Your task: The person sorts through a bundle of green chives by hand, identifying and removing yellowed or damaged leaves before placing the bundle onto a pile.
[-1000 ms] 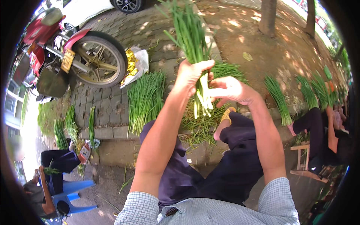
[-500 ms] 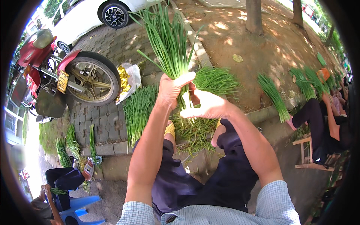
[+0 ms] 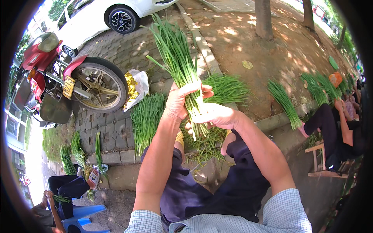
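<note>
A bunch of long green garlic chives (image 3: 175,54) is held up in front of me, its leaves pointing away and its pale stem ends toward me. My left hand (image 3: 179,99) wraps round the middle of the bunch, thumb across the front. Lower down, my right hand (image 3: 217,115) is closed round the pale stems close to their cut ends; some of its fingers are hidden behind them. Below the hands, loose trimmed bits of chives (image 3: 208,145) lie on the ground between my feet. One pile of chives (image 3: 147,120) lies left of my left forearm, another pile (image 3: 227,88) beyond my right hand.
A red motorcycle (image 3: 97,83) stands at the left, beside a gold-and-white wrapper (image 3: 136,87). Behind it is a white car (image 3: 89,17). People sit at both sides, one on a blue stool (image 3: 87,211), with more chives by them. A kerb (image 3: 268,122) crosses ahead of my feet.
The bunch has come down and toward me, its stem ends now lower. My right hand has closed from a looser, more spread pose onto the stems.
</note>
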Motion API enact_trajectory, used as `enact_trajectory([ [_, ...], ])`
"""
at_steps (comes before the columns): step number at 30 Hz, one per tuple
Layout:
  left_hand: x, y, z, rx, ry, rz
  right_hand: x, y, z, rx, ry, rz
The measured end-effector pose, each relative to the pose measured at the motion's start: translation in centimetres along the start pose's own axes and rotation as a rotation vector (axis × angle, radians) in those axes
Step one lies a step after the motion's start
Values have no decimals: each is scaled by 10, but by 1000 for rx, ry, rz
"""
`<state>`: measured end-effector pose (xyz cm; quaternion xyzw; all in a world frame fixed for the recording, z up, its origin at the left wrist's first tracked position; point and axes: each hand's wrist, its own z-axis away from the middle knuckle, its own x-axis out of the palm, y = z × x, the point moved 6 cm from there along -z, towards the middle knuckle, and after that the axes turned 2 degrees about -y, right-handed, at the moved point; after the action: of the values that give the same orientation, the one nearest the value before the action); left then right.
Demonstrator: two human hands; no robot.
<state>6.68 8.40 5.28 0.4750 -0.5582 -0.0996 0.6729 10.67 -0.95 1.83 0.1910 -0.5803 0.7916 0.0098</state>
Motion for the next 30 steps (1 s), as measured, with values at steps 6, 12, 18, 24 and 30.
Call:
enact_trajectory([
  [6,1,0,6,-142,29,-123,1,12,-5,-37,-25,-163],
  [12,1,-2,4,-91,33,-249,-7,5,-5,-144,34,-281],
  [18,6,-2,4,-121,-4,-102,-12,11,-5,-116,111,-292],
  [24,-9,-3,0,-58,36,-173,-19,-7,4,-79,289,108],
  [30,-21,1,-7,178,190,-472,-5,-44,28,-570,773,863],
])
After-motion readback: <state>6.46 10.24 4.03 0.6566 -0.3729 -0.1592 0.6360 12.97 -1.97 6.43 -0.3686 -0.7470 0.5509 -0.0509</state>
